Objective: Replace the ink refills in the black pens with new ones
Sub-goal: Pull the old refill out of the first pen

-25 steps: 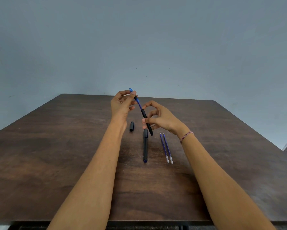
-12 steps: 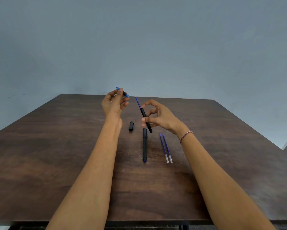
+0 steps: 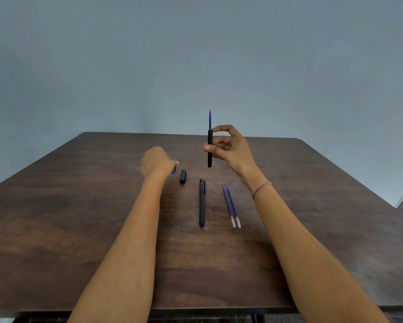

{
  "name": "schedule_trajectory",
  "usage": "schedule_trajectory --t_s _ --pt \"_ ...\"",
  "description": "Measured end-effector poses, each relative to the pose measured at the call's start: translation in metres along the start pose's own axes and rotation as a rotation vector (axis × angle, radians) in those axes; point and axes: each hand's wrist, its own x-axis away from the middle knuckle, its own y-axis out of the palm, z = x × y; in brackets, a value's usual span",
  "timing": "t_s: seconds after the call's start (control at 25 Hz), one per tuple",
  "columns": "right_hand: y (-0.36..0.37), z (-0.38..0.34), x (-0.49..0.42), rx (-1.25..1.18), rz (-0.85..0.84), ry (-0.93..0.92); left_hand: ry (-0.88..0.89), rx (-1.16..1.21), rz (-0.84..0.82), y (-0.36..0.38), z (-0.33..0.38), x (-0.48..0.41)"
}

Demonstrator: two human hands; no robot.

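Right hand point(image 3: 228, 150): thumb and fingertips pinch a slim black plastic pen barrel point(image 3: 210, 149), held upright above the desk. A thin blue ink refill point(image 3: 210, 120) stands out of the barrel's top end, tip at 12 o'clock.

Left hand point(image 3: 157, 164): low over the desk, at 9 o'clock from the right hand and well apart from it. Its fingers are curled round a small blue-tipped black piece point(image 3: 174, 167). The piece is blurred and I cannot tell what part it is.

On the dark brown wooden desk point(image 3: 79, 229):
- A second black pen with its cap on point(image 3: 202, 201) lies at centre, long axis 12 to 6 o'clock.
- A loose short black pen cap point(image 3: 183, 176) lies at 10 o'clock from that pen, just beside the left hand's fingertips.
- Two thin blue refills with clear ends point(image 3: 232, 206) lie side by side at 3 o'clock from the pen, tips toward 11 o'clock.

A braided cord bracelet point(image 3: 261, 188) sits on the right wrist.
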Motion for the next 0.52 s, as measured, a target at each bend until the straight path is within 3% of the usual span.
schedule_trajectory --t_s 0.16,0.52 --pt "0.0006 -0.0029 -0.0001 -0.076 0.022 0.012 -0.028 -0.149 -0.024 0.0006 -0.0032 0.0012" --pt "0.0 -0.0024 -0.0001 -0.049 0.022 0.009 -0.071 -0.143 -0.115 -0.0005 -0.006 -0.0003"
